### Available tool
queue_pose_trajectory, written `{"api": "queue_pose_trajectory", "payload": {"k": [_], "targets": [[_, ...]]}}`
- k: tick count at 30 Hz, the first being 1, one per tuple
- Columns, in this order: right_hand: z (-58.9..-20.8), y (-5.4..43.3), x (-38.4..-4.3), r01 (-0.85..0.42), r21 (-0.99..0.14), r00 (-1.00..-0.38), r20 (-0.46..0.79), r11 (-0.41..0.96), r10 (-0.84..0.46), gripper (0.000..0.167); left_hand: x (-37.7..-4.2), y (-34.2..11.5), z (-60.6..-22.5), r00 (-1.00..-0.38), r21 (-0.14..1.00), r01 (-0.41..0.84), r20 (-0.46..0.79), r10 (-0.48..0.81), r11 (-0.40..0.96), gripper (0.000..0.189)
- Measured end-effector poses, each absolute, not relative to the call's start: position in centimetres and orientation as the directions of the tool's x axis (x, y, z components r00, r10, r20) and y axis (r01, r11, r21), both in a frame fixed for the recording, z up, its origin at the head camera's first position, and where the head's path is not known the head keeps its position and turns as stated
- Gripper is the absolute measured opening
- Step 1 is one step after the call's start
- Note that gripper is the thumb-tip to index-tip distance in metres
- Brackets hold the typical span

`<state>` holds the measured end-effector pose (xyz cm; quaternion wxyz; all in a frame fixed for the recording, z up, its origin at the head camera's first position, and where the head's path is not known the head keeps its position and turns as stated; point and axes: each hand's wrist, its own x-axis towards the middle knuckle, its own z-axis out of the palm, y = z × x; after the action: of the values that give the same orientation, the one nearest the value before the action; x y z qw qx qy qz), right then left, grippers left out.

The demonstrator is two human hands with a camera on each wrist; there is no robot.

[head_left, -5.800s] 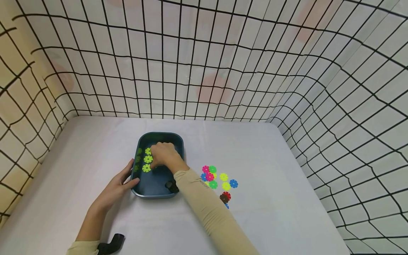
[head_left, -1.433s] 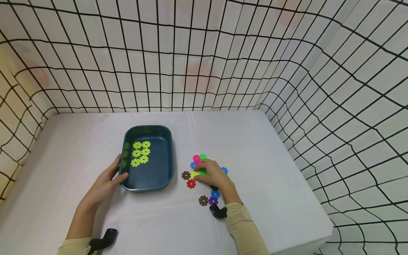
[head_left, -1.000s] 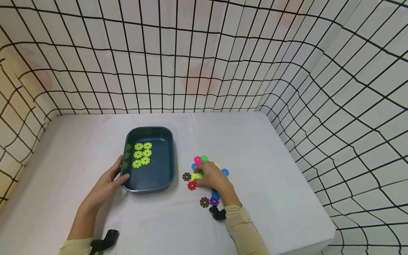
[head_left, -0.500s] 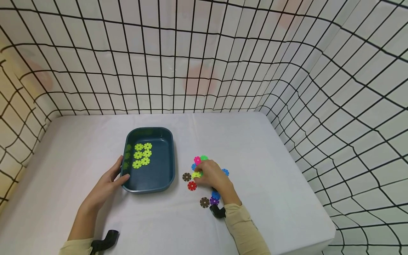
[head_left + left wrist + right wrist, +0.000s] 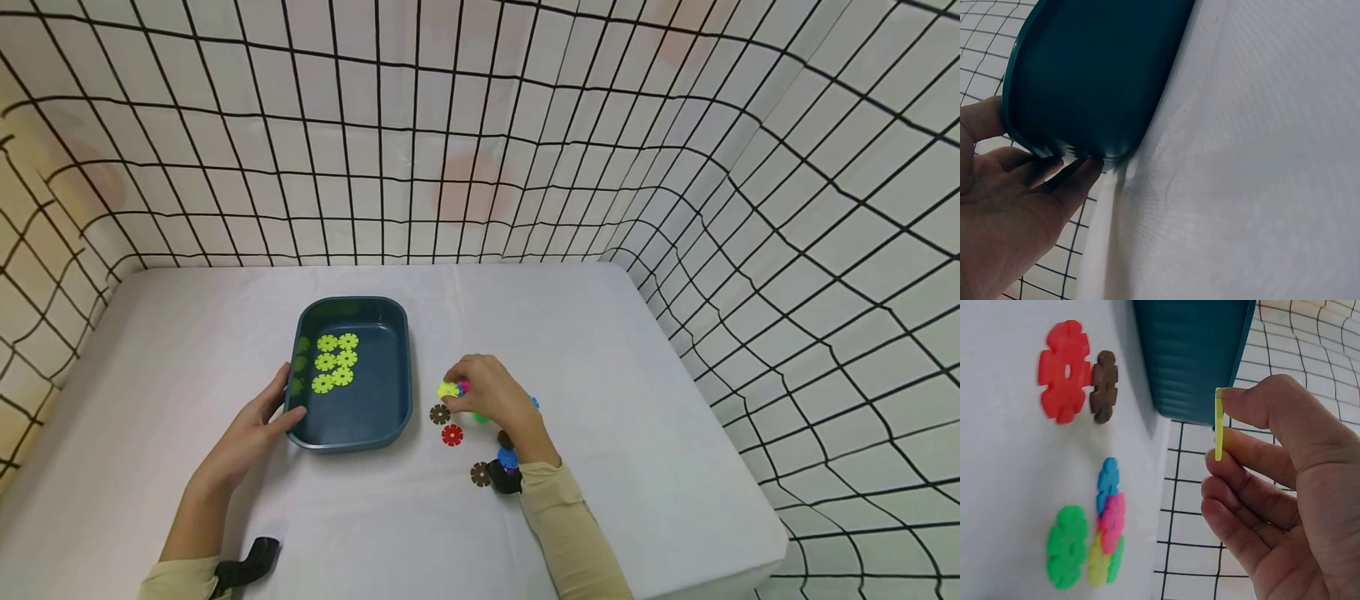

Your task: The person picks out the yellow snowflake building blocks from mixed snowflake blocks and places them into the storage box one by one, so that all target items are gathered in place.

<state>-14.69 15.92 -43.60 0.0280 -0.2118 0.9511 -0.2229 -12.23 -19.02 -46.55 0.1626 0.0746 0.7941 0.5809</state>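
Note:
My right hand point(image 5: 491, 396) pinches a yellow snowflake disc point(image 5: 1219, 425) between thumb and fingertips, edge-on in the right wrist view and raised off the table. My left hand point(image 5: 251, 433) holds the left side of the dark blue tray point(image 5: 367, 412), thumb at its rim and fingers along the outer wall, as the left wrist view shows. Inside the tray lie several yellow snowflake discs point(image 5: 347, 359) in two columns at the left. Below the right hand are a brown disc point(image 5: 439, 414), a red disc point(image 5: 452, 435) and, in the right wrist view, green point(image 5: 1067, 547), blue point(image 5: 1108, 485) and pink discs point(image 5: 1112, 522).
Near the right wrist lie another brown disc point(image 5: 481, 474) and a blue disc point(image 5: 507, 457), partly beside the black wrist mount point(image 5: 504, 477). A white cloth covers the table point(image 5: 375, 517). Black-grid netting point(image 5: 480, 192) encloses the back and sides.
My right hand took a yellow disc from the loose pile and has lifted it up and left toward the tray. Earlier it reached into the tray. The left hand keeps its hold.

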Motion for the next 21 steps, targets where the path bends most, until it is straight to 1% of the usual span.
{"api": "queue_pose_trajectory", "payload": {"k": [3,8,10,21], "targets": [[-43.2,15.5,-15.0,-0.43,-0.427,-0.891,0.061,0.795,-0.45,0.027,-12.2,-19.1,-46.6,-0.936,0.947,-0.067,-0.168,0.31,0.313,0.081],[-42.1,14.4,-15.8,-0.521,-0.399,-0.848,0.138,0.754,-0.512,0.025,-12.2,-19.1,-46.6,-0.937,0.948,-0.06,-0.162,0.31,0.313,0.081],[-41.3,13.8,-16.2,-0.532,-0.399,-0.841,0.147,0.747,-0.52,0.024,-12.2,-19.2,-46.6,-0.938,0.949,-0.055,-0.156,0.31,0.312,0.081],[-37.9,8.9,-18.4,-0.561,-0.429,-0.805,0.085,0.708,-0.587,0.028,-12.2,-19.2,-46.6,-0.941,0.953,-0.042,-0.138,0.31,0.299,0.081]]}}
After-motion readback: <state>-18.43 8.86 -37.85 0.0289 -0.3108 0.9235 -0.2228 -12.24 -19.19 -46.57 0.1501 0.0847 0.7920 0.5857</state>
